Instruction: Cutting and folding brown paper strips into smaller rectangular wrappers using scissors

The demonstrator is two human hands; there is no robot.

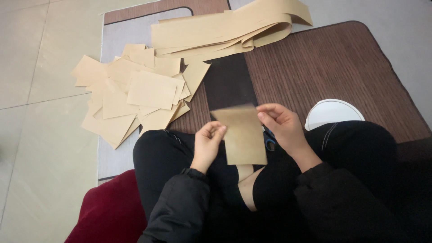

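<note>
Tan paper, one small sheet (243,135) of it, is pinched between both hands over the person's lap: the left hand (208,145) has its fingertips closed on the sheet's left edge, and the right hand (283,125) grips the top right corner between thumb and fingers. The sheet is a little blurred, so I cannot tell whether it is being folded or only turned. Just under the right hand, at about five o'clock from it, a bit of blue handle (270,144) peeks out, perhaps scissors. Out at ten o'clock from the hands lies a loose pile of cut pieces (135,96) on the floor mat (342,63), a good many already done by the look of it. At twelve o'clock sits a folded stack of long strips (225,33), seemingly uncut, so I judge plenty remains. A white round lid (335,112) rests at three o'clock.
</note>
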